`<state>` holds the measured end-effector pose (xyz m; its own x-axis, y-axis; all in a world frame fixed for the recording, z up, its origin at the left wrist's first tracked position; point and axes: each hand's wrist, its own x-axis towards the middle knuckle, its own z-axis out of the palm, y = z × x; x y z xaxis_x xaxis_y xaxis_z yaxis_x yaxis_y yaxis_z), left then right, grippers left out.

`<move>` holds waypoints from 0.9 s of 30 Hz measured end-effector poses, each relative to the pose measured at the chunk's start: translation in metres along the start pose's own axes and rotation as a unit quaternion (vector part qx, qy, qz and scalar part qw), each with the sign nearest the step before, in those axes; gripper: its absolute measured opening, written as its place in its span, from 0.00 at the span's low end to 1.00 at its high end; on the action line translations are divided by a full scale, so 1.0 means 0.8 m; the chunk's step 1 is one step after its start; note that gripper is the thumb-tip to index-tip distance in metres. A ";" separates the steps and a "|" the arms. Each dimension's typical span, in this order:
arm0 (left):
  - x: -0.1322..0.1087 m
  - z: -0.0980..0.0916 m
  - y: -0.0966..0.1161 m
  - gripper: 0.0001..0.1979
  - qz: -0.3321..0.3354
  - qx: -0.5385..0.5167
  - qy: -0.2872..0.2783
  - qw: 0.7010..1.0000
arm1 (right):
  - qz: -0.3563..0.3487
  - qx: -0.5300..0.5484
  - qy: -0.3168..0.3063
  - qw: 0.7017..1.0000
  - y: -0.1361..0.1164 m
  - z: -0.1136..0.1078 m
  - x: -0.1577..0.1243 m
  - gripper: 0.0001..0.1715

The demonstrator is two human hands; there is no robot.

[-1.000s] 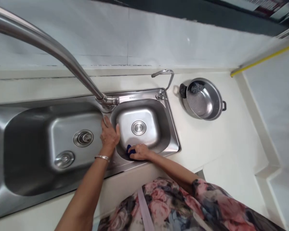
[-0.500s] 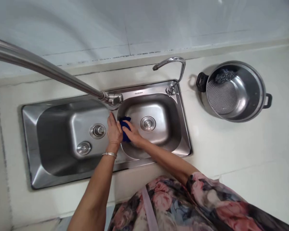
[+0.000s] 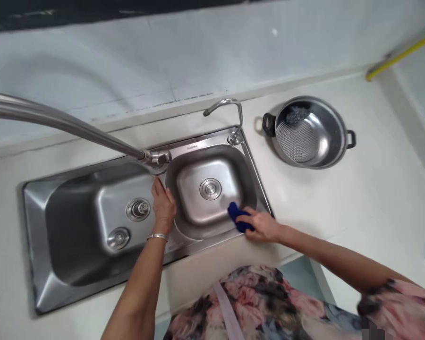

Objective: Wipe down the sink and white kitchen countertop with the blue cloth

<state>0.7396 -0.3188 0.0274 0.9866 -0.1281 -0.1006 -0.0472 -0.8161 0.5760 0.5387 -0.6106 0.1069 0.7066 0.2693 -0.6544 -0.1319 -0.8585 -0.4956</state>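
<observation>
Blue cloth (image 3: 234,213) in and beyond right grip (image 3: 264,226)

The place is a kitchen: it has a double-bowl stainless-steel sink (image 3: 67,231) with a tall faucet (image 3: 92,133), and a cooking pot (image 3: 324,139) stands on the white countertop (image 3: 340,203).

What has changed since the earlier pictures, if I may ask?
The right hand, still holding the blue cloth, has moved rightward to the near right corner of the small basin. The left hand stays by the divider, and the pot stays on the counter.
</observation>
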 end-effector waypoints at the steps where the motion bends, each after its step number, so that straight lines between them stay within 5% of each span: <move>1: 0.000 0.000 0.000 0.34 -0.001 -0.007 0.000 1.000 | 0.019 -0.015 0.017 1.000 0.015 -0.007 -0.019 0.30; 5: -0.004 0.003 -0.001 0.34 -0.014 -0.023 -0.005 1.000 | 0.059 -0.070 0.014 0.996 0.016 -0.015 -0.032 0.26; 12: -0.002 0.008 -0.008 0.32 0.002 -0.005 0.008 1.000 | 0.007 -0.001 -0.007 1.000 -0.148 0.048 0.133 0.28; 15: 0.002 0.006 -0.007 0.32 0.012 -0.019 0.015 1.000 | 0.000 0.016 0.024 1.000 -0.180 0.065 0.160 0.31; 19: 0.005 0.006 -0.006 0.33 -0.001 -0.031 0.019 0.999 | 0.053 0.021 0.058 0.997 -0.140 0.060 0.121 0.28; 23: 0.003 0.005 -0.006 0.34 -0.006 -0.034 0.013 0.999 | 0.144 -0.068 0.111 0.981 -0.059 0.034 0.036 0.25; 27: 0.003 0.000 -0.004 0.34 -0.002 -0.035 0.017 0.999 | 0.129 -0.165 0.137 0.968 0.004 0.010 -0.050 0.28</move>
<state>0.7420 -0.3165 0.0258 0.9916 -0.1042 -0.0767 -0.0327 -0.7754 0.6306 0.5043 -0.6205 0.1267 0.8439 -0.0609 -0.5331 -0.1315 -0.9867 -0.0956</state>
